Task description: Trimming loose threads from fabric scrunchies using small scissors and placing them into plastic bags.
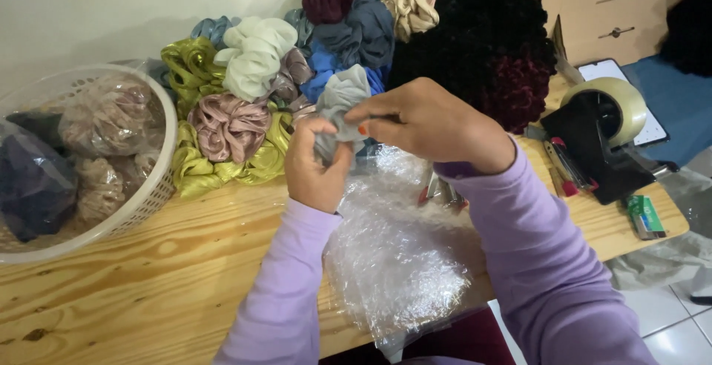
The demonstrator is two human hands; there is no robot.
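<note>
**Head view: grey scrunchie held over the plastic bags**

Both hands meet above the bench. The left hand [317, 166] is closed on the lower part of a grey scrunchie [343, 98], and the right hand [424, 122] pinches its upper part with the fingers. Under them lies a pile of clear plastic bags [397, 250].

Some scrunchies already sit wrapped in the white basket [159, 187] on the left; I judge that much work is left, because a large scrunchie heap [259, 76] in many colours is not yet wrapped.

The wooden bench [148, 276] also carries a tape dispenser [604, 139]. Behind is a pale wall, and at the right a tiled floor.
</note>
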